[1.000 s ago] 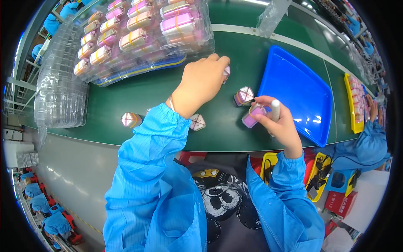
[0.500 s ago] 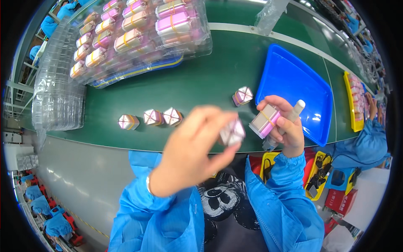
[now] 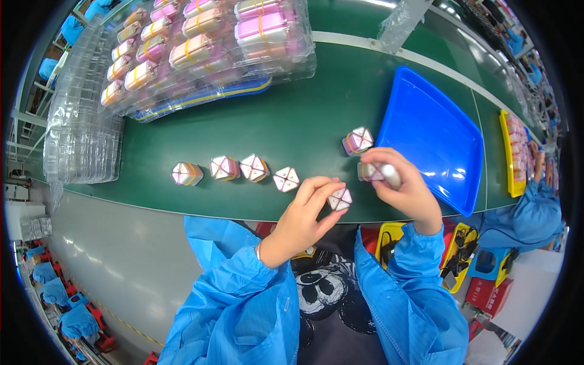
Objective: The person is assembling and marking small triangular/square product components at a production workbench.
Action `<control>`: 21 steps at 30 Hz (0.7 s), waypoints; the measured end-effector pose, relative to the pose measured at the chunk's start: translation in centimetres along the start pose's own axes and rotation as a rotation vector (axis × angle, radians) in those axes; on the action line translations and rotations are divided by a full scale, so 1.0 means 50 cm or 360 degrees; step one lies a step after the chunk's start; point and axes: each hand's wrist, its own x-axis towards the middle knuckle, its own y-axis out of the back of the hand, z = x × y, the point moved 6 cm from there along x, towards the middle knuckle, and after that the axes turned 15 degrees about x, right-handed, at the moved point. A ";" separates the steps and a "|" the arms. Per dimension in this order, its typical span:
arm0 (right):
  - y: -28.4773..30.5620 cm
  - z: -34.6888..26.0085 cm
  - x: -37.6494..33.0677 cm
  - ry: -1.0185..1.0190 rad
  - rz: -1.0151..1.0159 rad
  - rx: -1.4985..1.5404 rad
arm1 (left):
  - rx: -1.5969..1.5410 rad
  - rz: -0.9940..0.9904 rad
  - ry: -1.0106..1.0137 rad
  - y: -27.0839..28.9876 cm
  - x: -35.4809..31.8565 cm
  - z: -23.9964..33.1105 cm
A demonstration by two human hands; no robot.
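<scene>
My left hand (image 3: 299,224) pinches a small block with a white, pink-lined end (image 3: 339,199) between thumb and fingers, near the green table's front edge. My right hand (image 3: 406,187) is closed around a white, marker-like stick (image 3: 390,176) and a blurred pinkish-grey block (image 3: 368,171). To the left, a row of similar blocks stands on the table: a banded block (image 3: 186,174), two more close together (image 3: 224,168), and a white-topped one (image 3: 286,179) nearest my left hand. Another pink-sided block (image 3: 358,141) stands just beyond my right hand.
A blue tray (image 3: 429,137) lies right of my right hand. Clear plastic trays of banded pink and white blocks (image 3: 207,58) are stacked at the back left, beside nested clear trays (image 3: 82,143). A yellow tray (image 3: 514,152) and another person's blue sleeve (image 3: 529,204) are at the far right.
My left hand has come down toward the table edge with its block. My right hand has turned, tipping its block and stick. A white-topped block now shows where my left hand blocked the view.
</scene>
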 end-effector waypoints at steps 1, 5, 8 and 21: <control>0.000 -0.006 0.000 0.0038 0.0090 -0.0089 | -0.0029 -0.0020 0.0010 -0.001 0.002 0.001; 0.008 -0.045 -0.015 0.0210 0.0428 -0.0396 | -0.0075 -0.0053 0.0078 0.000 0.010 -0.003; 0.038 -0.069 -0.046 0.0086 0.0742 -0.0076 | -0.0086 -0.0066 0.0155 -0.004 0.014 -0.011; -0.105 -0.080 0.039 0.0628 0.0093 0.1114 | -0.0099 -0.0089 0.0079 -0.004 0.018 -0.017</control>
